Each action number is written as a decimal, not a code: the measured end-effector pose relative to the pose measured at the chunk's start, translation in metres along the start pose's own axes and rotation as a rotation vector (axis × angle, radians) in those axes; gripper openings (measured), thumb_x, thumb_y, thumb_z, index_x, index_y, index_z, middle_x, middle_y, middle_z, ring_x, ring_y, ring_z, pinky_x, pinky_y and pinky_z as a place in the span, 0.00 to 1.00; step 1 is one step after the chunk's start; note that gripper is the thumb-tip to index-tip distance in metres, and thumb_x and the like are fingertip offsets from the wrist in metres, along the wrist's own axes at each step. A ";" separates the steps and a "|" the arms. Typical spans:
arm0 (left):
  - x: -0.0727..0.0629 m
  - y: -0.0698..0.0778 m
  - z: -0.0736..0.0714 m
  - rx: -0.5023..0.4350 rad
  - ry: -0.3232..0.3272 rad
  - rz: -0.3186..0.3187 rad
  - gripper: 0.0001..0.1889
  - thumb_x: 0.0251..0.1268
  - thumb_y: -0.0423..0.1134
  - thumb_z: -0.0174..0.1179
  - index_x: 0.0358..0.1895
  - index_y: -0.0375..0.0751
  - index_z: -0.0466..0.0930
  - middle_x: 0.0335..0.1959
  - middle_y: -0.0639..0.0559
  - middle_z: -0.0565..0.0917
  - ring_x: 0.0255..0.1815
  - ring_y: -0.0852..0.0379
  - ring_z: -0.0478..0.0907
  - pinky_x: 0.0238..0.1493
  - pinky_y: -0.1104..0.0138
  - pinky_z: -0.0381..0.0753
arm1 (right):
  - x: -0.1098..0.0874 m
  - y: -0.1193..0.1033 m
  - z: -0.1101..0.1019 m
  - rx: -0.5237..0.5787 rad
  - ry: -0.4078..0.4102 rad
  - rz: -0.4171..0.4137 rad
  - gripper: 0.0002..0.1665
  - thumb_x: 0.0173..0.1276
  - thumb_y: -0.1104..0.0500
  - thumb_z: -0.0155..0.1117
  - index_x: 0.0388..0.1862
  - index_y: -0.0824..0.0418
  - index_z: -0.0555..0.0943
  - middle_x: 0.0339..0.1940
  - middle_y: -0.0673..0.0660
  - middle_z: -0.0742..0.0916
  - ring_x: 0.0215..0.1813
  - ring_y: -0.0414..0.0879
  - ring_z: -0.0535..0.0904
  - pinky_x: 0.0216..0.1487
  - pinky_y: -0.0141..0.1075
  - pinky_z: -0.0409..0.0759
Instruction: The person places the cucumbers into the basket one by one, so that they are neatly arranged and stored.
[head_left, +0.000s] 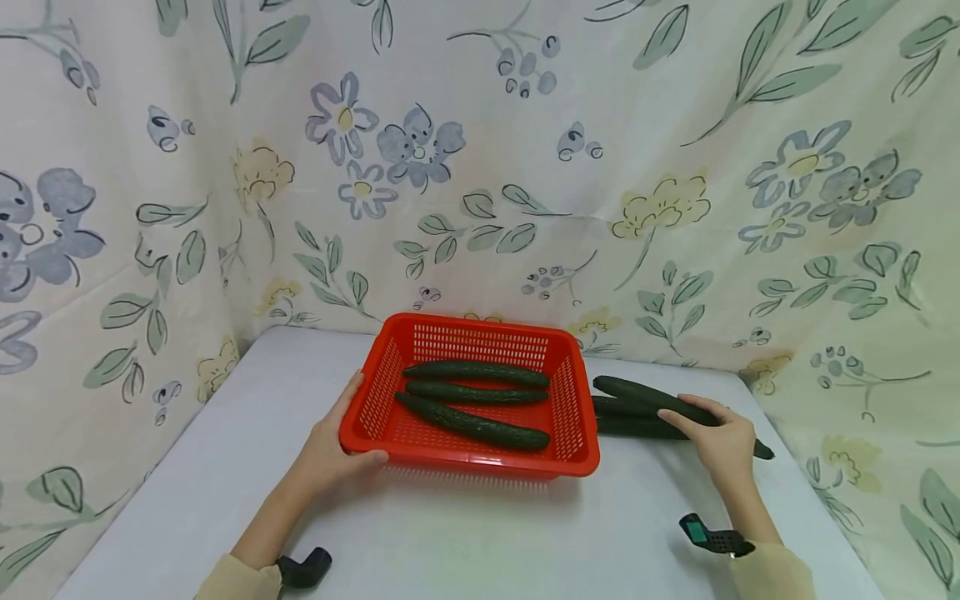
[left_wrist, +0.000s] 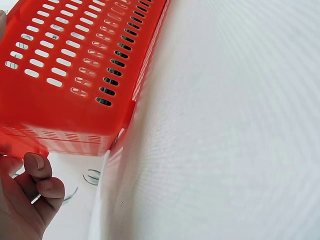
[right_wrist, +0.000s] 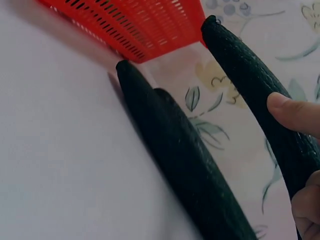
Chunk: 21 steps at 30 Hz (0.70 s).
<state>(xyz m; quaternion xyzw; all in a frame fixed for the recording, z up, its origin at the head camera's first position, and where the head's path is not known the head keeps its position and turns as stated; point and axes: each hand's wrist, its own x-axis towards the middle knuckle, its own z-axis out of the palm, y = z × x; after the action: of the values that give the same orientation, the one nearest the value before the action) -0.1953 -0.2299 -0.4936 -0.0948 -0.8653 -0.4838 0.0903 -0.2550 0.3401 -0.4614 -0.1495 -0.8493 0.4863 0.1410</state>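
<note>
A red plastic basket (head_left: 468, 458) with slotted walls stands mid-table, and three dark green cucumbers (head_left: 476, 423) lie inside it, roughly side by side. My left hand (head_left: 330, 447) grips the basket's left rim, thumb at the front corner; curled fingertips (left_wrist: 37, 165) show beside the rim in the left wrist view. To the right of the basket, my right hand (head_left: 726, 437) holds another cucumber (head_left: 637, 394) between thumb and fingers. This cucumber is raised above two more cucumbers (head_left: 641, 428), which rest on the table near the basket's right wall, as the right wrist view also shows.
The white table (head_left: 480, 542) extends in front of the basket and to both sides. A floral cloth (head_left: 480, 258) hangs behind the table and along its left and right sides. Each wrist wears a dark strapped device (head_left: 716, 537).
</note>
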 end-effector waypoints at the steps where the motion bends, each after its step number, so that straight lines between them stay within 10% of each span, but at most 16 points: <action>1: 0.000 0.000 0.000 -0.002 0.000 0.001 0.65 0.52 0.52 0.80 0.89 0.61 0.43 0.80 0.41 0.68 0.69 0.41 0.76 0.53 0.53 0.90 | 0.001 -0.003 0.001 0.000 -0.004 -0.003 0.42 0.52 0.39 0.88 0.63 0.58 0.88 0.69 0.60 0.84 0.77 0.54 0.72 0.77 0.56 0.69; 15: 0.001 -0.002 -0.002 0.011 -0.001 0.015 0.64 0.53 0.52 0.80 0.89 0.61 0.43 0.81 0.40 0.67 0.69 0.39 0.76 0.53 0.50 0.90 | 0.006 -0.022 0.009 0.012 0.023 -0.028 0.40 0.54 0.40 0.87 0.62 0.57 0.88 0.69 0.58 0.85 0.73 0.50 0.73 0.73 0.52 0.72; 21: 0.001 -0.003 0.000 0.018 -0.004 0.021 0.64 0.54 0.52 0.80 0.89 0.58 0.43 0.80 0.38 0.68 0.68 0.38 0.77 0.53 0.52 0.90 | 0.007 -0.032 0.009 0.017 0.031 -0.070 0.38 0.55 0.41 0.87 0.62 0.55 0.89 0.61 0.50 0.88 0.62 0.38 0.75 0.57 0.31 0.75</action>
<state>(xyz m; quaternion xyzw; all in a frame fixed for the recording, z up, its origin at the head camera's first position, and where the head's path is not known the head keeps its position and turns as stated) -0.1966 -0.2319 -0.4962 -0.1038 -0.8689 -0.4747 0.0943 -0.2687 0.3204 -0.4372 -0.1258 -0.8475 0.4860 0.1723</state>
